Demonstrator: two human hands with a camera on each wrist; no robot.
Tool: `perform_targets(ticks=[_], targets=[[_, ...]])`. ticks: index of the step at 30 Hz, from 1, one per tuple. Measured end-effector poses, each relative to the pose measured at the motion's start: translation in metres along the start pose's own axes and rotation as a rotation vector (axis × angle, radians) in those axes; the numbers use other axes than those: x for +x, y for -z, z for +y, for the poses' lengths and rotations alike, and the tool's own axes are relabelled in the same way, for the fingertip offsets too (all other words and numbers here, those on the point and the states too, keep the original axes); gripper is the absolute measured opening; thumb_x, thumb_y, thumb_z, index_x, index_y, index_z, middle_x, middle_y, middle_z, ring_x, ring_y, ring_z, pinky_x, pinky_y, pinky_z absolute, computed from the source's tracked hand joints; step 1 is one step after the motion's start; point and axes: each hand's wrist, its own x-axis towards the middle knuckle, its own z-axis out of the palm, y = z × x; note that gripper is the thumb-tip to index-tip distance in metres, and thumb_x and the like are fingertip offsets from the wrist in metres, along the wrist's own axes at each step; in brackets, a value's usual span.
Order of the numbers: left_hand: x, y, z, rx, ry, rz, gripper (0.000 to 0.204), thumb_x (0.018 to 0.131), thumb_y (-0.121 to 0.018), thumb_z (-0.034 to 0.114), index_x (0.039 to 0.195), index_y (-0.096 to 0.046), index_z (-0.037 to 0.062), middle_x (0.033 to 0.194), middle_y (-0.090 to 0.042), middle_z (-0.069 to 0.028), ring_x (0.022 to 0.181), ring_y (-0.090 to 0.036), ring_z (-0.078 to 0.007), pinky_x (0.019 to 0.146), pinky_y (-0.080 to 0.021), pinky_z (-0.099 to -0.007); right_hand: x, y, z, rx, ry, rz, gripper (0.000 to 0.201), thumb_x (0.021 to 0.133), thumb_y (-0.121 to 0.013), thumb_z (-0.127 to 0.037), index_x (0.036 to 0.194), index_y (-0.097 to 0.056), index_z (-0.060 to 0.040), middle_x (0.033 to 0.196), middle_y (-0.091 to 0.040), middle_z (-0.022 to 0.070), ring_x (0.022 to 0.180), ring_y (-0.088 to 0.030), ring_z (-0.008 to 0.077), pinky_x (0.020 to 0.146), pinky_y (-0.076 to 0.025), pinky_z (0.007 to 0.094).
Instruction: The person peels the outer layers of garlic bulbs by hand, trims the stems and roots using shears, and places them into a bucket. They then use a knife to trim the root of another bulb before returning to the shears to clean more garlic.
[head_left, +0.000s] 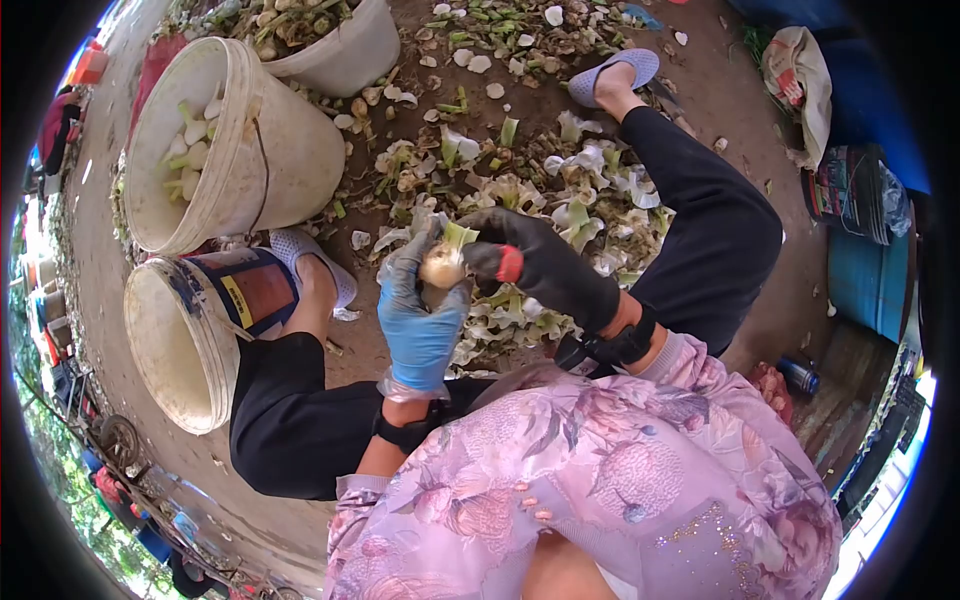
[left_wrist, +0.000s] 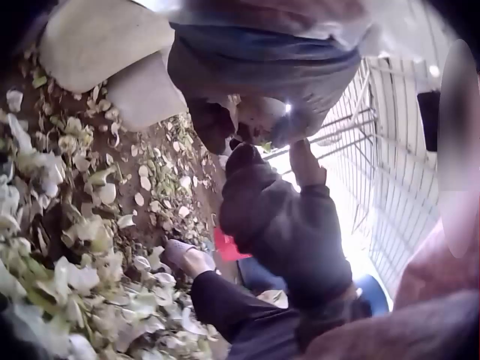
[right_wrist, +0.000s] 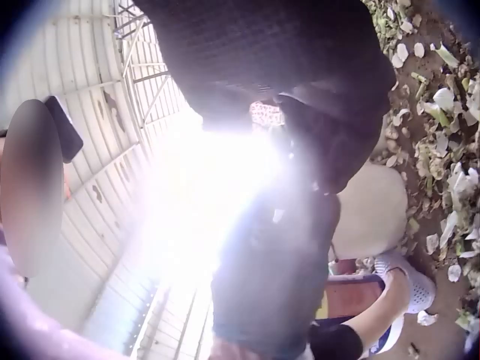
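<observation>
In the head view, a pale, yellowish-brown garlic bulb (head_left: 442, 266) with a short green stem is held in front of the person's body. My left hand (head_left: 415, 315), in a blue glove with dirt-greyed fingers, grips the bulb from the left and below. From the right comes my right hand (head_left: 540, 262), gloved in black with a red band round one digit. Its fingers and thumb close in at the stem and the bulb's right side. Both wrist views show the gloved hands dark or washed out, with the bulb mostly hidden.
White bulbs with green stems lie in a tilted white bucket (head_left: 300, 150) at left. A second bucket (head_left: 215, 350) lies on its side below it, and another tub (head_left: 345, 50) stands behind. Peeled skins (head_left: 600, 215) cover the ground between the feet. A sack (head_left: 800, 85) is at right.
</observation>
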Motion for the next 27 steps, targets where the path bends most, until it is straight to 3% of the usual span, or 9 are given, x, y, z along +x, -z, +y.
perform_targets(ticks=[3,9,15,18,20,22,23,25,27], targets=[[0.001,-0.002,0.006,0.242,-0.275,0.036,0.059,0.072,-0.055,-0.01,0.127,-0.038,-0.0016,0.125,-0.044,-0.0096,0.098,-0.051,-0.0146,0.085,-0.042,-0.0247,0.0,-0.006,0.0,-0.115,0.019,0.063,0.019,0.081,-0.058,-0.012,0.095,-0.055,0.0,0.079,-0.057,0.0019,0.067,-0.052,0.0068,0.06,-0.046,0.0232],[0.001,-0.003,0.006,-0.523,0.116,-0.024,0.06,0.077,-0.051,0.004,0.132,-0.029,-0.0018,0.129,-0.039,-0.0109,0.104,-0.047,-0.015,0.089,-0.038,-0.0254,0.002,0.001,0.003,0.157,-0.126,0.005,0.02,0.082,-0.056,-0.015,0.094,-0.056,0.0005,0.076,-0.058,0.0044,0.063,-0.056,0.009,0.057,-0.048,0.024],[0.003,0.0,-0.001,0.417,-0.397,-0.049,0.056,0.073,-0.052,-0.005,0.127,-0.039,0.0023,0.122,-0.044,-0.0147,0.103,-0.048,-0.0232,0.089,-0.038,-0.03,0.003,-0.002,-0.004,0.021,-0.067,0.05,0.02,0.081,-0.054,-0.012,0.094,-0.055,0.0026,0.076,-0.059,0.0053,0.061,-0.057,0.0101,0.056,-0.049,0.0249],[0.004,-0.001,0.005,0.459,-0.401,-0.06,0.056,0.071,-0.051,-0.006,0.125,-0.041,0.0039,0.115,-0.048,-0.0175,0.098,-0.05,-0.0256,0.084,-0.041,-0.0329,0.005,-0.001,0.0,0.139,-0.121,0.093,0.016,0.078,-0.056,-0.01,0.09,-0.056,0.0016,0.076,-0.059,0.0044,0.059,-0.056,0.01,0.054,-0.046,0.0249],[0.005,-0.003,-0.001,0.445,-0.411,-0.065,0.057,0.071,-0.051,-0.007,0.125,-0.04,0.0038,0.112,-0.05,-0.0173,0.094,-0.052,-0.0249,0.081,-0.044,-0.0341,0.01,0.003,0.016,-0.17,0.061,0.138,0.014,0.076,-0.058,-0.009,0.086,-0.058,0.0005,0.076,-0.059,0.0033,0.06,-0.055,0.0095,0.052,-0.043,0.0248],[0.005,-0.006,-0.015,-0.5,0.335,-0.022,0.061,0.069,-0.056,0.003,0.128,-0.039,0.0056,0.114,-0.048,-0.0143,0.091,-0.054,-0.0228,0.078,-0.046,-0.0299,0.011,0.006,0.023,-0.518,0.191,0.144,0.017,0.072,-0.056,-0.006,0.088,-0.055,-0.0004,0.077,-0.057,0.0027,0.063,-0.053,0.01,0.058,-0.043,0.0238],[0.004,-0.002,-0.016,-0.499,0.335,-0.026,0.061,0.069,-0.056,0.003,0.128,-0.039,0.0056,0.114,-0.048,-0.0143,0.091,-0.054,-0.0228,0.078,-0.046,-0.0299,0.011,0.008,0.026,-0.867,0.327,0.148,0.023,0.068,-0.055,-0.003,0.091,-0.052,-0.0012,0.078,-0.056,0.002,0.067,-0.051,0.0105,0.063,-0.043,0.0228],[0.007,0.008,-0.013,-0.933,0.479,-0.19,0.06,0.072,-0.056,0.013,0.128,-0.037,0.0033,0.118,-0.048,-0.0127,0.097,-0.055,-0.0203,0.08,-0.047,-0.0279,0.012,0.014,0.032,-0.824,0.144,0.033,0.02,0.074,-0.056,-0.005,0.094,-0.053,-0.0014,0.08,-0.056,0.0021,0.068,-0.052,0.0102,0.064,-0.044,0.0228],[0.01,0.003,-0.009,-0.942,0.461,-0.11,0.061,0.074,-0.054,0.021,0.129,-0.034,0.0033,0.118,-0.048,-0.0117,0.098,-0.055,-0.0193,0.079,-0.049,-0.0264,0.009,0.01,0.036,-0.018,-0.046,0.085,0.021,0.075,-0.058,-0.006,0.095,-0.056,0.0001,0.075,-0.057,0.0011,0.064,-0.054,0.0119,0.059,-0.044,0.0255]])
